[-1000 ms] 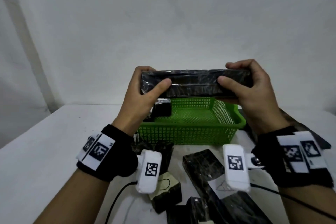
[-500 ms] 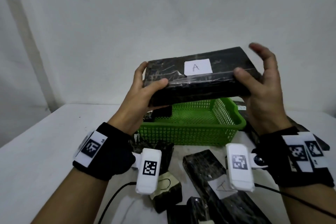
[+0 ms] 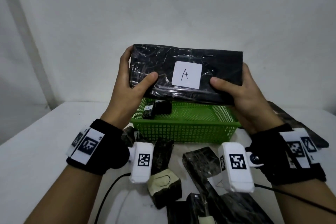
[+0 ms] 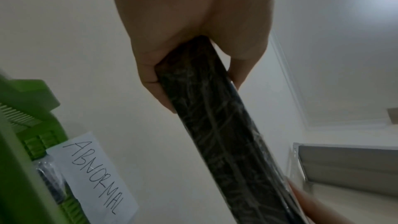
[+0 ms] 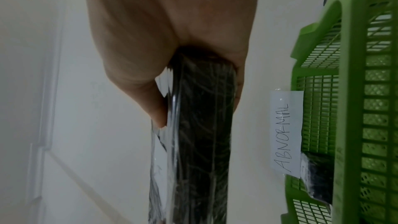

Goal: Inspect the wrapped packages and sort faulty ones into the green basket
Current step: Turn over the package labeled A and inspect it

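Two hands hold one black package (image 3: 185, 72) up above the green basket (image 3: 183, 132), its long axis running left to right and its "A" label (image 3: 187, 74) facing the person. The left hand (image 3: 131, 85) grips the left end and the right hand (image 3: 241, 94) the right end, thumbs on the near face. The basket lies just below, with a small package (image 3: 158, 111) in its far-left corner, and more packages (image 3: 198, 163) lie near on the table (image 3: 36, 151).

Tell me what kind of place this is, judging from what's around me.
Probably a makeshift package-inspection station in a plain indoor room: a white table against a bare wall, a green basket tagged with an ABNORMAL label, and black plastic-wrapped packages scattered in front, one marked A held in both hands.
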`<state>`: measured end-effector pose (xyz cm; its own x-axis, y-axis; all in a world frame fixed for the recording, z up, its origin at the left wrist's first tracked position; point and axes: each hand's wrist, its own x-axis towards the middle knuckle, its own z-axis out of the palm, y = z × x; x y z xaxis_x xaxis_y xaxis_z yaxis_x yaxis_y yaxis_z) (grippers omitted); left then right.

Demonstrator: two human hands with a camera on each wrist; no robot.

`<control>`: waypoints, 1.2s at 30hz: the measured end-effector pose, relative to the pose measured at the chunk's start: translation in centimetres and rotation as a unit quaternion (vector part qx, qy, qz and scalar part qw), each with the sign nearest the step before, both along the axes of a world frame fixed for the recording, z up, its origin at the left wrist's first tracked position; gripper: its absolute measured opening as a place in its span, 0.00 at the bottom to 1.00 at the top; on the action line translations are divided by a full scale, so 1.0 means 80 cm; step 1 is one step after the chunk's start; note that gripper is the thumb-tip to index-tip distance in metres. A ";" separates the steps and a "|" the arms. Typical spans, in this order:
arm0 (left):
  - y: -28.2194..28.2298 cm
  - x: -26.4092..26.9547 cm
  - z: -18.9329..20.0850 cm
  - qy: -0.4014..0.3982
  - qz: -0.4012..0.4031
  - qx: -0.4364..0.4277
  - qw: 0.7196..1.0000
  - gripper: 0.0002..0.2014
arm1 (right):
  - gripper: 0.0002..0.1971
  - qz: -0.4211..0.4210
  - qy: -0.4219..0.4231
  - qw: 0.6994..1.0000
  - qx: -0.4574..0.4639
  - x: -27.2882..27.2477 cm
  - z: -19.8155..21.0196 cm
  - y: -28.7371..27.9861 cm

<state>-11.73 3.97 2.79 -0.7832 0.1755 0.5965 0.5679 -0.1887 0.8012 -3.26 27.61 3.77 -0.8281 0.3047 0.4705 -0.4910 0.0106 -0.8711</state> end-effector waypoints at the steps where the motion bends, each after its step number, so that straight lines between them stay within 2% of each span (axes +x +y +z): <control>1: 0.000 0.000 0.000 0.009 0.004 -0.005 1.000 0.39 | 0.39 0.000 -0.001 1.000 0.005 0.000 0.000 0.000; 4: -0.002 0.002 0.005 -0.003 -0.027 0.022 0.999 0.32 | 0.37 0.007 0.010 1.000 0.008 0.002 0.006 -0.001; 5: -0.004 0.005 0.009 -0.040 -0.075 0.060 0.995 0.28 | 0.37 0.009 0.019 1.000 0.007 0.004 0.008 0.003; 7: -0.008 0.012 0.013 -0.131 -0.202 0.126 0.962 0.25 | 0.38 0.023 0.041 0.999 -0.008 0.008 0.008 0.015; 9: -0.008 0.019 0.013 -0.187 -0.305 0.122 0.926 0.29 | 0.39 0.048 0.062 0.996 -0.033 0.013 0.007 0.024; 11: -0.005 0.026 0.012 -0.212 -0.373 0.054 0.902 0.37 | 0.44 0.065 0.051 0.995 -0.055 0.013 0.005 0.027; 13: 0.000 0.034 0.013 -0.223 -0.410 0.027 0.884 0.41 | 0.40 0.020 0.033 0.999 -0.024 0.010 0.002 0.028; 15: 0.007 0.041 0.016 -0.218 -0.401 0.058 0.888 0.34 | 0.39 -0.063 0.000 0.995 0.075 0.002 -0.002 0.027; 17: 0.019 0.047 0.017 -0.202 -0.347 0.056 0.914 0.28 | 0.43 -0.119 -0.025 0.977 0.173 -0.002 -0.005 0.021; 19: 0.033 0.050 0.014 -0.183 -0.303 0.025 0.935 0.27 | 0.48 -0.091 -0.020 0.971 0.221 -0.001 -0.005 0.010; 22: 0.045 0.053 0.011 -0.149 -0.281 -0.007 0.948 0.28 | 0.56 0.058 -0.018 0.970 0.235 0.006 0.003 -0.004; 24: 0.046 0.054 0.011 -0.132 -0.296 -0.023 0.946 0.27 | 0.57 0.104 0.002 0.970 0.220 0.014 0.010 -0.017; 27: 0.042 0.054 0.014 -0.132 -0.323 -0.021 0.937 0.29 | 0.49 0.050 0.045 0.978 0.200 0.017 0.012 -0.034; 30: 0.040 0.053 0.014 -0.132 -0.320 -0.027 0.938 0.28 | 0.37 0.000 0.087 0.973 0.214 0.014 0.006 -0.041; 33: 0.039 0.052 0.012 -0.143 -0.306 -0.020 0.941 0.26 | 0.36 -0.028 0.086 0.967 0.238 0.011 -0.001 -0.044; 36: 0.031 0.051 0.018 -0.157 -0.305 -0.017 0.939 0.23 | 0.38 -0.011 0.079 0.960 0.267 0.013 -0.001 -0.045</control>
